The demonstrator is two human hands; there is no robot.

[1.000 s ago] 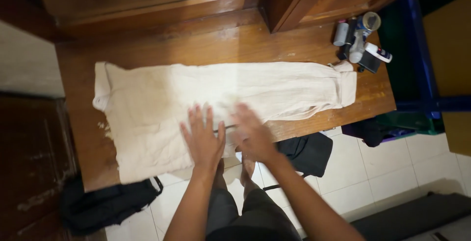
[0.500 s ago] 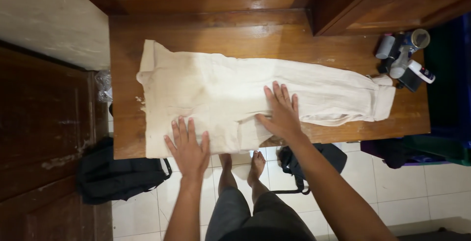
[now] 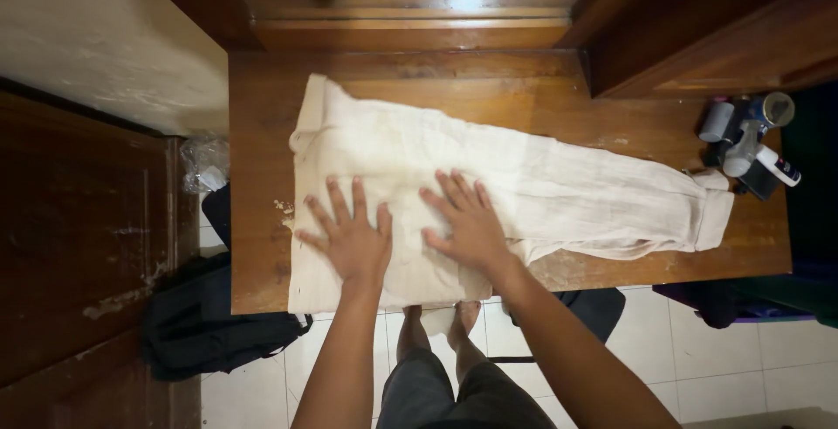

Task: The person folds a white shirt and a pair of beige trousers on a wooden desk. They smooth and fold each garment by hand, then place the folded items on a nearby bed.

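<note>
A cream-white pair of trousers (image 3: 524, 176) lies flat and lengthwise on a wooden table (image 3: 262, 132), waist at the left, leg ends at the right. My left hand (image 3: 349, 233) presses flat on the cloth near the table's front edge, fingers spread. My right hand (image 3: 467, 219) lies flat beside it on the middle of the garment, fingers also spread. Neither hand grips anything.
Several small bottles and tubes (image 3: 746, 141) stand at the table's right end. A black bag (image 3: 218, 324) lies on the tiled floor at the left, another dark bag (image 3: 594, 307) under the table's front. A dark wooden cabinet (image 3: 698, 19) rises behind. My bare feet (image 3: 436, 320) stand below.
My left hand has moved up from the table's front edge onto the cloth, and my right hand has slid left to lie beside it. The view has shifted.
</note>
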